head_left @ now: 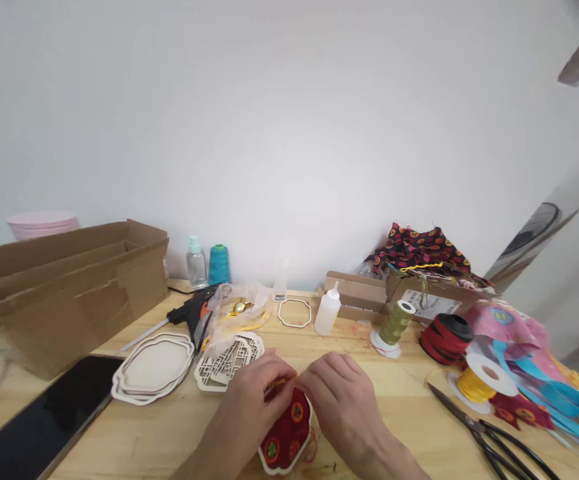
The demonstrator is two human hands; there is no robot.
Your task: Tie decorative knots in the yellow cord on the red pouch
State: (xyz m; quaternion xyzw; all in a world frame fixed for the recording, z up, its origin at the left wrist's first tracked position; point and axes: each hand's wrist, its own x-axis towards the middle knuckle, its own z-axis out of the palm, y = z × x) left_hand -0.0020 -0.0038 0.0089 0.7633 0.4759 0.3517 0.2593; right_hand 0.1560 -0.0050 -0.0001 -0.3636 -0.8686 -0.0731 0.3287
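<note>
My left hand (253, 395) and my right hand (342, 393) meet over a small white frame covered in red patterned fabric (285, 437) that lies on the wooden table (169, 433). The fingers of both hands are pinched together on a thin yellow cord (283, 381) at the fabric piece's top edge. Just beyond my left hand lies a stack of white lattice cut-outs (224, 362), with a stack of plain white frames (153, 367) farther left.
A black glue gun (194, 313), a clear bag with a gold bell (242, 307), a small white frame (294, 312) and a white squeeze bottle (327, 310) lie behind. Green, red and yellow spools, scissors (489, 433) and ribbons sit right. A cardboard box (69, 287) and dark tablet (44, 417) sit left.
</note>
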